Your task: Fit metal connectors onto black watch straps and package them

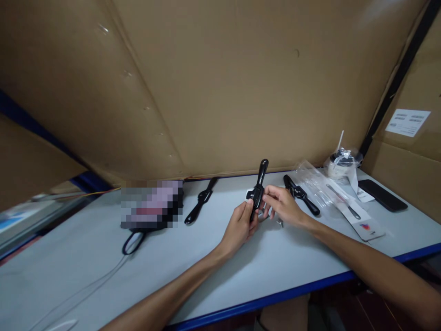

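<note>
A black spokeshave (262, 177) is held tilted above the table, one handle pointing up and away from me. My left hand (242, 220) is closed around its lower part, the thumb lying on the body near a pale metal blade edge (248, 195). My right hand (280, 204) is at the right side of the body, thumb and fingers bent together against it; whatever the fingertips pinch is hidden. Small shiny metal parts (280, 223) lie on the table below my right hand. A second spokeshave (196, 209) lies to the left, and another black spokeshave (306, 200) to the right.
Clear plastic wrapping and a printed card (361, 225) lie at the right. Behind them stand a bagged cup with a straw (339, 165) and a black phone (382, 195). A dark pouch with a loop (168, 216) sits at the left. Cardboard walls (241, 92) enclose the table.
</note>
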The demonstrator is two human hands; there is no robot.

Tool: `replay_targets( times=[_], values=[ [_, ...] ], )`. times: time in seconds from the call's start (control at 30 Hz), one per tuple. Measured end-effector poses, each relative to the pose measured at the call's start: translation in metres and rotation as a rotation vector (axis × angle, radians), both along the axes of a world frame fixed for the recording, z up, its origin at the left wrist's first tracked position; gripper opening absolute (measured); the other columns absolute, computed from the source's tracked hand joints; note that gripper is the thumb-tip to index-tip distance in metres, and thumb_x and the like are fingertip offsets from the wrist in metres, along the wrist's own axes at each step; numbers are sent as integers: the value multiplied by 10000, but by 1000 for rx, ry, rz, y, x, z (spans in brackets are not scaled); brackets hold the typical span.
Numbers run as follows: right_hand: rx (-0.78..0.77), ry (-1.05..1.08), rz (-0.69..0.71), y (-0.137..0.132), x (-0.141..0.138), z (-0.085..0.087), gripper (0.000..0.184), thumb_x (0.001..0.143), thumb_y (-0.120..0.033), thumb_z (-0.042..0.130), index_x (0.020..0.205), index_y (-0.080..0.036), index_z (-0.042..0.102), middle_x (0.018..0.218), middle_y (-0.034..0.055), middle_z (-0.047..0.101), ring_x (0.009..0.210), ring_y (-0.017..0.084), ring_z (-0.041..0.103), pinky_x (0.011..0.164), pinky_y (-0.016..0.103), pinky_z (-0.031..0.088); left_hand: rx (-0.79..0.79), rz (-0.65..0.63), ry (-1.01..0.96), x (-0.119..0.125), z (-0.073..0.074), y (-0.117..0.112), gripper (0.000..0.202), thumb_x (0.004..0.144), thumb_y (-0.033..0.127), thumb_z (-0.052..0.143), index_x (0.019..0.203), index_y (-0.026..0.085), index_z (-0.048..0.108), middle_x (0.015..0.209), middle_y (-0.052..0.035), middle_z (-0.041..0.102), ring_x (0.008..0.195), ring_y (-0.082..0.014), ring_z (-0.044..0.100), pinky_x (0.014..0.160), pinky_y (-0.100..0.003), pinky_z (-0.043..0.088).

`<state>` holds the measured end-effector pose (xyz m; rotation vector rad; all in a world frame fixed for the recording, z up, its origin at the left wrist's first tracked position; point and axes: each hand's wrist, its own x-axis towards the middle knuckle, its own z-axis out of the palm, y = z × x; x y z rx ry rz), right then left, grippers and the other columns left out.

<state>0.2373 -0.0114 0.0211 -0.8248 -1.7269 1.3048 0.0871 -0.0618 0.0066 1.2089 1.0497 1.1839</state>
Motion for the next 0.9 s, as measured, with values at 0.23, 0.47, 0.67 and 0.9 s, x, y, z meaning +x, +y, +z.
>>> replay_targets(
  times=[0.23,0.47,0.67,0.9],
  values=[
    [73,-46,-61,1,2,5,174,913,-334,528,804,-201,552,749,-5,668,496,102,595,454,208,434,-35,37,-13,0,0,1,532,852,725,566,758,212,463,462,103,331,340,-51,246,306,-179,162],
    [557,-535,-569,24,32,15,203,976,-242,522,841,-204,669,766,27,698,764,187,621,698,284,409,-109,167,-112,-6,7,7,538,814,726,612,755,225,426,474,119,291,353,-45,203,315,-149,119],
    [765,-1093,-364,37,19,4,235,993,-229,524,951,-159,744,1039,130,750,1095,291,572,923,382,381,-110,135,-79,-4,3,7,554,808,749,598,751,226,423,474,113,317,334,-42,220,312,-154,114],
    [806,-1269,-220,46,-1,-5,222,957,-168,532,1030,-115,734,1068,169,732,1119,305,604,965,389,372,-136,100,-45,-2,2,7,554,807,767,572,771,234,423,470,110,342,333,-51,217,314,-169,117]
  ],
)
